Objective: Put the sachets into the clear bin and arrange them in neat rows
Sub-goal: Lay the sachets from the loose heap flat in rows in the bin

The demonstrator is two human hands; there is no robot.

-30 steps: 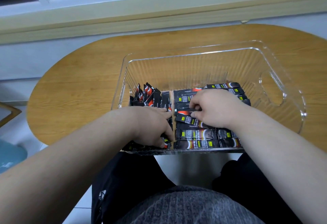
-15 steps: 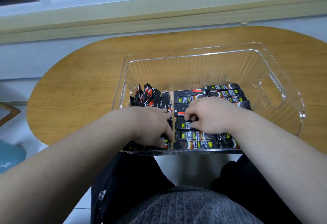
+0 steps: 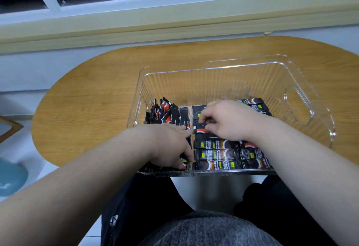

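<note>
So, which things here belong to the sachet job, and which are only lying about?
Job: sachets; clear bin; left hand, resting on the left ones; right hand, pinching one.
Lying about: table; window frame; blue thing at far left.

Blk/red sachets (image 3: 216, 154), clr ribbed bin (image 3: 194, 88), wood-grain table (image 3: 97, 94).

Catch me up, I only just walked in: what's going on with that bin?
A person seated at the wooden table has both hands inside the clear bin. The right hand curls its fingers onto the flat sachets laid in rows along the bin's right side, apparently pinching one. The left hand rests with fairly straight fingers on the left sachets, near the front wall. At the back of that group, several stand on end and lean unevenly. The bin's far half holds nothing yet.
</note>
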